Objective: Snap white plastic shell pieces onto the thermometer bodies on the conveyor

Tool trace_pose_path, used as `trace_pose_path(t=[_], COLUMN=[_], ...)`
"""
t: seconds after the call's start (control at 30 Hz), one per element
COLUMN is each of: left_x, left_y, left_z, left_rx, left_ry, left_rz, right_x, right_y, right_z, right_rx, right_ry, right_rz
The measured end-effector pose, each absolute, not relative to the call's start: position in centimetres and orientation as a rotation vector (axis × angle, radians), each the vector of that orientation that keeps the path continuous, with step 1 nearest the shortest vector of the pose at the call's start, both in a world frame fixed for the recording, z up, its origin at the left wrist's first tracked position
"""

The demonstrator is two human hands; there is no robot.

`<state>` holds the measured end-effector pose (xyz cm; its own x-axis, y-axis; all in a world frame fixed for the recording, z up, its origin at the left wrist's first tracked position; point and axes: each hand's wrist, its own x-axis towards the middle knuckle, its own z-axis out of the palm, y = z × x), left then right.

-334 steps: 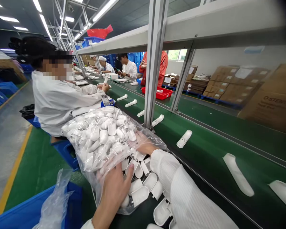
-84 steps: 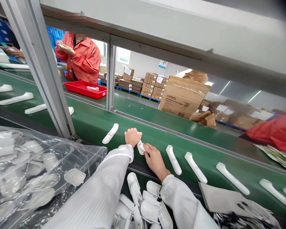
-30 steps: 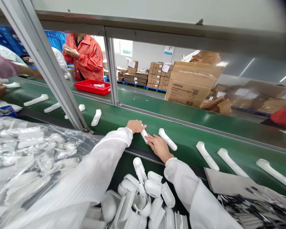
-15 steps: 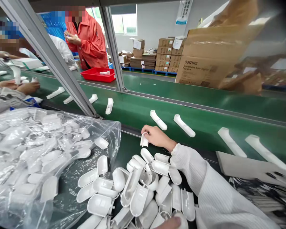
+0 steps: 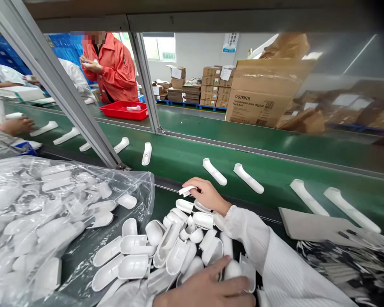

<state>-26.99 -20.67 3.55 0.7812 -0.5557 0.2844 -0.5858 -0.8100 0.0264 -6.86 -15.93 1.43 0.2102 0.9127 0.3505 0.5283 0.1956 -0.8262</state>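
Observation:
My right hand [image 5: 211,196] is closed on a small white plastic cover [image 5: 187,190], pinched in the fingertips above the far edge of the pile. Below it, a heap of loose white plastic covers [image 5: 177,256], rounded at one end, spreads over the dark green surface. At the bottom, my left hand [image 5: 208,285] reaches across the heap with its fingers apart. A rounded white cover [image 5: 233,270] shows between those fingers; I cannot tell whether they grip it. To the left lies a clear plastic bag [image 5: 73,238] filled with more white covers.
Beyond the pile runs a green conveyor belt [image 5: 179,157] carrying several long white bent housings [image 5: 248,178]. Dark cables and a grey flat piece [image 5: 310,224] lie at right. A metal post [image 5: 57,85] slants across the left. A person in red [image 5: 115,68] stands behind a red tray [image 5: 124,111].
My left hand has come further into view over the pile. The cover in my right hand has turned from upright to nearly flat. The camera view has tilted up slightly.

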Motion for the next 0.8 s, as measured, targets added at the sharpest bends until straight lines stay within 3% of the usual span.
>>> trace_pose_path(t=[0.2, 0.53, 0.8], left_x=[-28.1, -29.9, -29.7], left_y=[-16.4, -7.1, -7.5], left_z=[9.3, 6.1, 6.6], left_rx=[2.878, 3.012, 2.998], left_ry=[-0.59, 0.152, -0.054], left_rz=[0.274, -0.048, -0.105], right_x=[-7.0, -6.5, -6.3], right_y=[-16.7, -17.0, -17.1], right_z=[2.1, 1.9, 1.6], right_rx=[-1.48, -1.598, -1.69], right_ry=[-1.525, -1.416, -1.362], right_rz=[0.53, 0.515, 0.621])
